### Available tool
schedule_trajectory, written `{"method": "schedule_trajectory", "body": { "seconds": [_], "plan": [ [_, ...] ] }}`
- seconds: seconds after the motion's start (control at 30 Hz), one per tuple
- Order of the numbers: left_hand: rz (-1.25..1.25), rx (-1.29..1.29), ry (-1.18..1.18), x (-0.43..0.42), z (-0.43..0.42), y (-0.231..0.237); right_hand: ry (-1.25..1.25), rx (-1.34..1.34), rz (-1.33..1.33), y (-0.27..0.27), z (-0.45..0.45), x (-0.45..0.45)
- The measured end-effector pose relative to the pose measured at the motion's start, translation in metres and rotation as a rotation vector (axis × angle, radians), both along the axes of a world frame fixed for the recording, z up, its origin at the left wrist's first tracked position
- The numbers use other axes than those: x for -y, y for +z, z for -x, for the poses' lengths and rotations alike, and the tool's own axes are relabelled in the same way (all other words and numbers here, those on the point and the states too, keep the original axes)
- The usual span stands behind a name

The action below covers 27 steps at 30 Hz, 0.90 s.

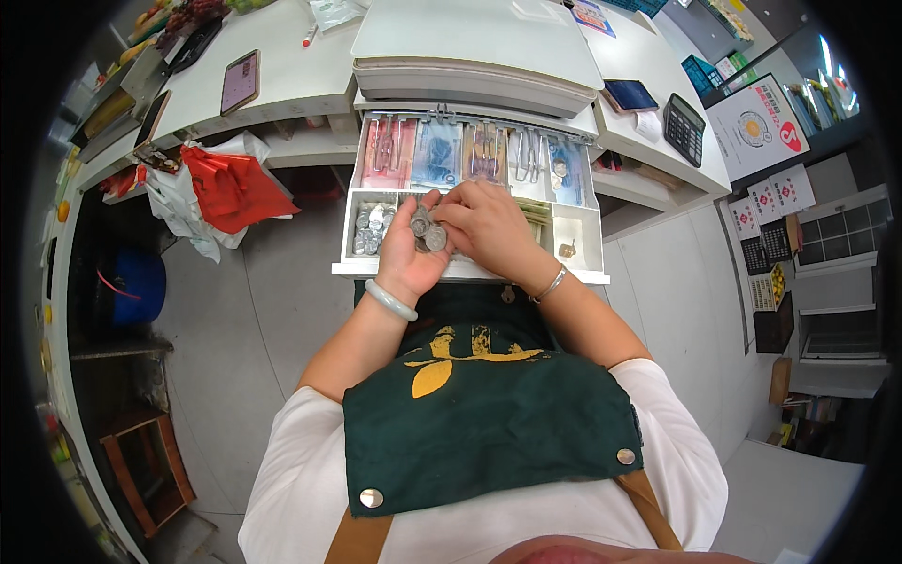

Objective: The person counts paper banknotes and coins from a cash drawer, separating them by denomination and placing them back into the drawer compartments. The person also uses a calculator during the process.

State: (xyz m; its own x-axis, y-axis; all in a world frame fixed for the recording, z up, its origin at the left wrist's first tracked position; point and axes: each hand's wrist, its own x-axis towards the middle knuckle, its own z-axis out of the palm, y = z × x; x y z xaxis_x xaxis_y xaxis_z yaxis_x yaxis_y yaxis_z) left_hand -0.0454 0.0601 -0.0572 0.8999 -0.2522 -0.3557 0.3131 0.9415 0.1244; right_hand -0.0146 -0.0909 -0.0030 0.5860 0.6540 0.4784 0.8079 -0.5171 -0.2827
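An open white cash drawer (pixel 345 211) lies before me, with banknotes under metal clips in its back compartments. My left hand (pixel 417 252) is palm up over the drawer's front part and cradles several silver coins (pixel 428 229). From the right, my right hand (pixel 486 225) reaches across, its fingertips at those coins; whether it pinches one is hidden. More coins (pixel 370 229) fill the front left compartment. Greenish banknotes (pixel 535 215) stand in a compartment right of my right hand, and a small gold-coloured item (pixel 566 248) lies in the front right one.
A white flat-topped machine (pixel 479 56) sits above the drawer. On the counter are a phone (pixel 240 81) at left, a dark blue case (pixel 629 95) and a black calculator (pixel 683 129) at right. Red and white plastic bags (pixel 229 187) hang at left; a blue bin (pixel 137 285) stands below.
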Motion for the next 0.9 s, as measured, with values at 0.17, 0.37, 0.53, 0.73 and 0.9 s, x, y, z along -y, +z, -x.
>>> {"method": "schedule_trajectory", "body": {
  "seconds": [0.17,0.37,0.53,0.73,0.9],
  "plan": [
    [-0.004,-0.057,0.048,0.003,0.000,0.007,-0.061,-0.070,-0.116,0.002,-0.002,0.012],
    [-0.017,-0.056,0.036,0.006,0.002,0.014,-0.095,-0.035,-0.062,0.010,0.002,0.021],
    [0.022,-0.004,-0.036,-0.001,0.001,0.004,-0.010,0.003,0.036,0.002,0.002,0.001],
    [0.039,-0.027,-0.019,-0.001,0.002,0.009,-0.078,0.025,-0.125,0.007,-0.008,0.002],
    [-0.023,-0.077,0.019,0.002,0.002,0.017,-0.192,-0.433,-0.198,0.018,-0.001,0.031]
  ]
}}
